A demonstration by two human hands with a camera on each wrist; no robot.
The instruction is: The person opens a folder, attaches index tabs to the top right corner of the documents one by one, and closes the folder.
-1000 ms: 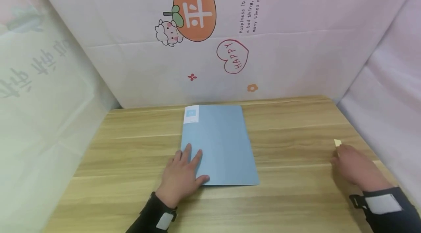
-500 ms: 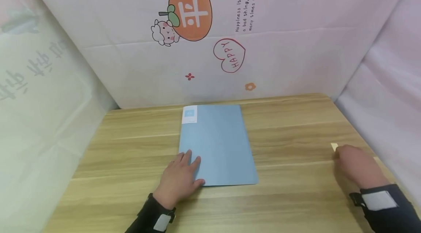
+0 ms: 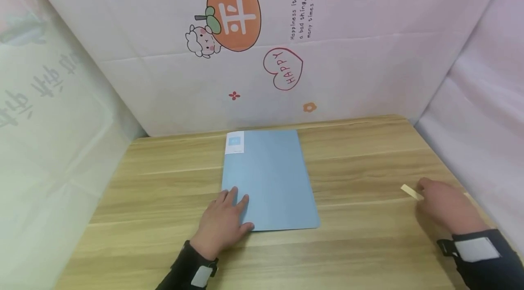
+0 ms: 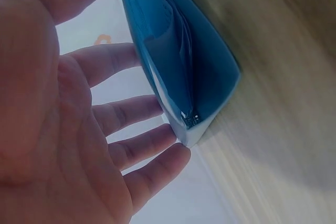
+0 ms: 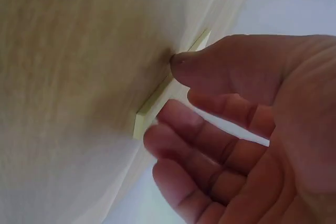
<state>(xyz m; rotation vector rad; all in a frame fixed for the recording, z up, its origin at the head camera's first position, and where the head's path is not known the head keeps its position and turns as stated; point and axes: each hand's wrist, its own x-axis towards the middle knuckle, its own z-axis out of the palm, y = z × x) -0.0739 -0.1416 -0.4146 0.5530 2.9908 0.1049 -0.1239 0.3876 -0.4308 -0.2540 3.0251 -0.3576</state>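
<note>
A light blue folder [image 3: 272, 176] with a white label at its upper left corner lies on the wooden table. My left hand [image 3: 221, 221] rests on its lower left part, fingers spread. In the left wrist view the folder's [image 4: 218, 72] lower edge gapes, showing clear sleeves inside, and the straight fingers lie along the cover. Far to the right, my right hand [image 3: 448, 206] holds a thin pale yellow strip [image 3: 411, 192] low over the table. The right wrist view shows the thumb against the strip [image 5: 152, 100], with the other fingers curled on its far side.
The wooden table [image 3: 360, 153] extends around the folder. White printed cloth [image 3: 348, 76] hangs behind it, with more cloth [image 3: 491, 99] along the right side and a pale sheet [image 3: 73, 144] on the left.
The yellow strip has turned in my right hand, from pointing away to pointing left, and more of it shows. My left hand stays on the folder; the head view has shifted slightly.
</note>
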